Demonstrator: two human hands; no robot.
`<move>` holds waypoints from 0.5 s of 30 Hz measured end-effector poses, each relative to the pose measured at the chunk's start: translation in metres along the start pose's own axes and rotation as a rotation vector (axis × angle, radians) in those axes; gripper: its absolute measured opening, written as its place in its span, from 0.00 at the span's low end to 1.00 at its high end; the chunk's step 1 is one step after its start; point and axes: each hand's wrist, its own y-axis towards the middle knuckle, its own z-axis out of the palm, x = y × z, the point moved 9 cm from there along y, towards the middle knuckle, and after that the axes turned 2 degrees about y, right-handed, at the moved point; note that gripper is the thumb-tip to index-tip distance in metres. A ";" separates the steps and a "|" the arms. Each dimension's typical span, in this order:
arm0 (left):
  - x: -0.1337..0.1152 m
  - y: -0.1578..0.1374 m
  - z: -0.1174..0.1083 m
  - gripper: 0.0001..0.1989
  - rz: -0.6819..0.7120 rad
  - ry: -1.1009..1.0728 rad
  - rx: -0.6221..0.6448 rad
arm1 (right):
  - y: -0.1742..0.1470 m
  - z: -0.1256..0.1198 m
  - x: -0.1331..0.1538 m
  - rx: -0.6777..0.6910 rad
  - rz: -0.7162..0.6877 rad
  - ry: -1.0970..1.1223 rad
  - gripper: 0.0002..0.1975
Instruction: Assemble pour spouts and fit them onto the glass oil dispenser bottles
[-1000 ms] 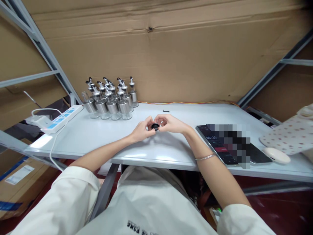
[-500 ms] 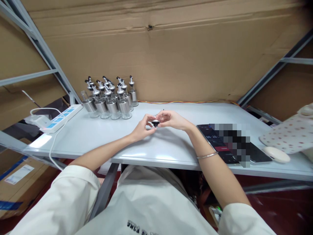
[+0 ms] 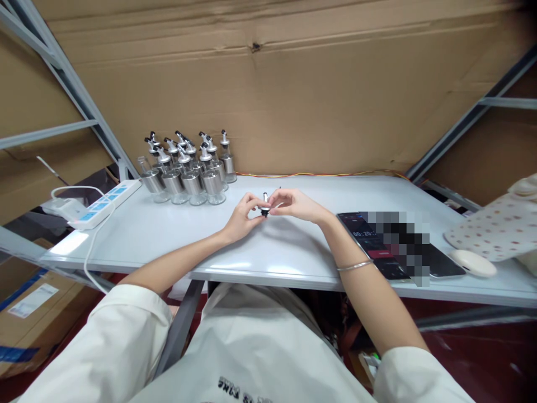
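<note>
Between the fingertips of both hands is a small pourer stopper [image 3: 264, 211], with a black ribbed base and a metal top that my fingers partly cover. My left hand [image 3: 246, 217] pinches it from the left. From the right, my right hand [image 3: 297, 205] grips the same stopper with thumb and fingers. Both hands are just over the white table [image 3: 268, 257]. At the back left stands a group of glass oil bottles [image 3: 193, 184] with metal sleeves, most topped by similar pourers. One bottle [image 3: 153, 182] at the group's left front has a bare glass neck.
A white power strip [image 3: 107, 204] with a plugged-in charger lies at the table's left end. On the right are a phone [image 3: 371, 243] with a timer, a pale oval object [image 3: 474, 263] and a spotted white bag [image 3: 495, 226]. Cardboard [image 3: 293, 101] rises behind the table.
The stopper has turned in my fingers: its metal spout now points up, and its black base shows less. Both hands stay in nearly the same place.
</note>
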 end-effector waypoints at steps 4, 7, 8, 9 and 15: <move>-0.001 0.000 0.001 0.14 0.027 0.009 0.006 | 0.001 -0.007 0.000 -0.080 -0.014 0.008 0.14; -0.004 -0.001 0.005 0.16 0.054 0.013 0.040 | 0.001 -0.012 0.000 -0.152 -0.030 0.060 0.16; -0.005 -0.002 0.007 0.16 0.065 0.027 0.061 | 0.001 -0.014 0.000 -0.174 -0.027 0.078 0.16; -0.007 -0.003 0.009 0.17 0.074 0.047 0.083 | 0.001 -0.015 -0.001 -0.189 -0.023 0.092 0.16; -0.010 -0.005 0.015 0.19 0.093 0.109 0.149 | 0.002 -0.012 0.002 -0.163 -0.017 0.099 0.14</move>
